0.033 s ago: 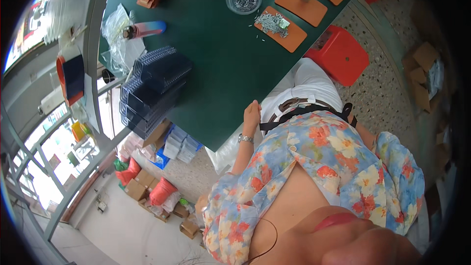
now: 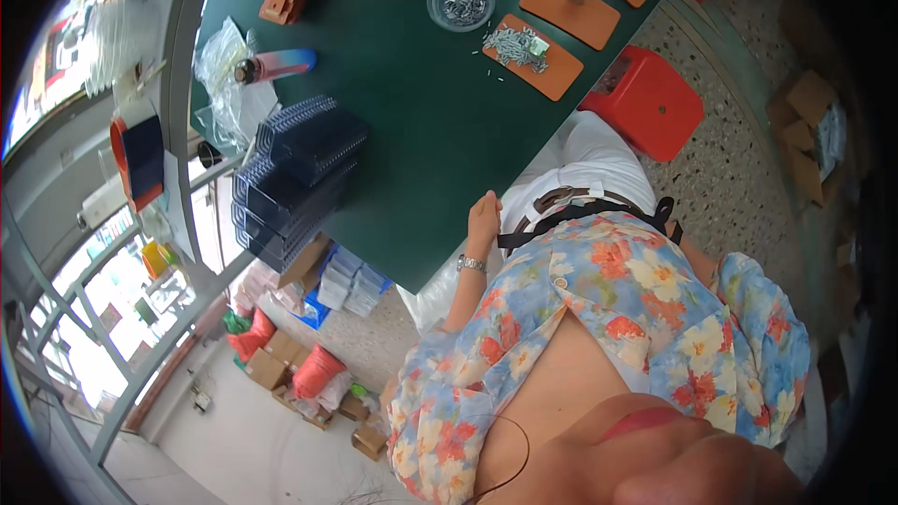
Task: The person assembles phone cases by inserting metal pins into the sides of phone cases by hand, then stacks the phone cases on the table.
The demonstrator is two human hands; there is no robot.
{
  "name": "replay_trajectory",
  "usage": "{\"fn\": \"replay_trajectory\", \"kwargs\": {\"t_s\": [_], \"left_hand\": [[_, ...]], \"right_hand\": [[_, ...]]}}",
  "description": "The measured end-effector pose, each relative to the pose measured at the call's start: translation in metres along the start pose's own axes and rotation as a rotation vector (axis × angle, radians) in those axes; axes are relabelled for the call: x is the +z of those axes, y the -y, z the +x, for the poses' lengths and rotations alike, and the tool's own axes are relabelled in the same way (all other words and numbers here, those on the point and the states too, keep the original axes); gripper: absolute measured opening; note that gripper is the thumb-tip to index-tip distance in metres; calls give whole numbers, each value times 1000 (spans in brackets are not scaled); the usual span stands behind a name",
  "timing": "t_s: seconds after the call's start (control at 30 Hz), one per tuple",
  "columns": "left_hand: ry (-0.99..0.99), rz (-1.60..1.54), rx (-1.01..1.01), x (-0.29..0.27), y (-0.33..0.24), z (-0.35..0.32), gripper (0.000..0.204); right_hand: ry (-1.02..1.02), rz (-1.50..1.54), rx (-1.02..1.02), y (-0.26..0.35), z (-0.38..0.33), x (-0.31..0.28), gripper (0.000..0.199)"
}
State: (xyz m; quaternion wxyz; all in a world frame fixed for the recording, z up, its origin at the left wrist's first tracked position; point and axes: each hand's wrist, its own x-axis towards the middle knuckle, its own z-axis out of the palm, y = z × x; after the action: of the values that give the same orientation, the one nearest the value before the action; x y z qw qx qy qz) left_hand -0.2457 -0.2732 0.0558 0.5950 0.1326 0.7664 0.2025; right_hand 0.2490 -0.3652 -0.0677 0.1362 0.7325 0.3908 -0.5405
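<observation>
My left hand [image 2: 484, 217], with a metal-band watch [image 2: 470, 263] at its wrist, is at the near edge of the dark green table [image 2: 412, 159], beside my waist. Its fingers look curled together, and I see nothing in them. Only a sliver of my right hand [image 2: 675, 230] shows past my hip, beside the black tie [image 2: 663, 210]; its fingers are hidden. Farther off on the tabletop, an orange board [image 2: 558, 84] carries a pile of small grey cylindrical pieces [image 2: 514, 47] and a small shiny block [image 2: 539, 47]. Neither hand touches these.
Dark blue ridged trays [image 2: 309, 140] are stacked at the table's left. Bowls [image 2: 461, 3] of small dark pieces, a pink-and-blue bottle [image 2: 281, 64] and plastic bags [image 2: 224, 65] stand farther away. A red stool [image 2: 655, 103] is at the right; cardboard boxes [image 2: 282, 355] lie on the floor.
The view has shifted slightly, so the table and floor items sit a little differently in the picture. My hands keep nearly the same pose.
</observation>
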Motion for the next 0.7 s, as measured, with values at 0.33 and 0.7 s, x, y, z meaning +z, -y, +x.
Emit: {"fn": "replay_trajectory", "kwargs": {"t_s": [0.33,0.7], "left_hand": [[444,239,12,0,-57,68,42],[439,599,378,3,13,70,47]], "right_hand": [[-85,728,410,-7,-207,173,43],[-124,1066,521,-33,-248,228,50]]}}
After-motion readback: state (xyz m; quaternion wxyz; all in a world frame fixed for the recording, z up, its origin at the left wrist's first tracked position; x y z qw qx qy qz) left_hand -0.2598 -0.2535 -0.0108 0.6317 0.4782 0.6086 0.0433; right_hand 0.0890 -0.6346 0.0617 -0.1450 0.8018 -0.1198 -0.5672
